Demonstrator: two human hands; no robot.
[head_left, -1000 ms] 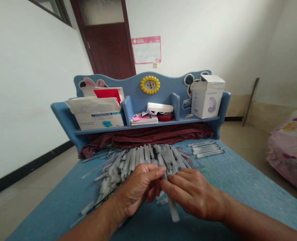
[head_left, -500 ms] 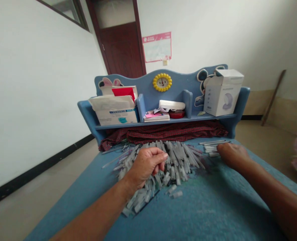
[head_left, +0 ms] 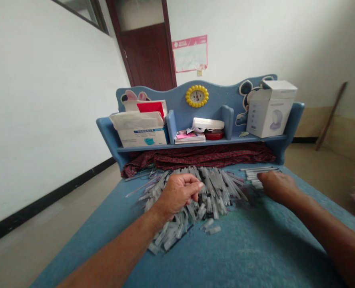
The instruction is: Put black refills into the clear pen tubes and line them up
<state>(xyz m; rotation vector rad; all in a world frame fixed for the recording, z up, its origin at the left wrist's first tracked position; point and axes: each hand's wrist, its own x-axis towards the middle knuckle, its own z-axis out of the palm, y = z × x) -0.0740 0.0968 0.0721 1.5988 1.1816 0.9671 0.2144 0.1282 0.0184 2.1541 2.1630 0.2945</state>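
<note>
A wide pile of clear pen barrels and caps (head_left: 216, 184) lies in the middle of the blue table (head_left: 243, 256). My left hand (head_left: 180, 194) is over the pile, thumb pressed against curled fingers; whatever may be in that pinch is hidden. To the right, a small row of assembled-looking pens (head_left: 252, 176) lies side by side. My right hand (head_left: 278, 186) is at the right ends of these pens, its fingers closed and partly hidden, so I cannot make out what they hold. A few loose caps (head_left: 210, 228) lie at the near edge of the pile.
Behind the pile runs a folded red plaid cloth (head_left: 201, 156). Above it, a blue shelf (head_left: 153, 148) bears an open mask box (head_left: 143, 132), booklets (head_left: 189, 139), a red round case (head_left: 214, 135) and a white carton (head_left: 270, 112). A yellow flower clock (head_left: 197, 96) is on its backboard.
The whole view has shifted slightly. Both hands keep nearly the same places, the left over the pile and the right at the row of pens.
</note>
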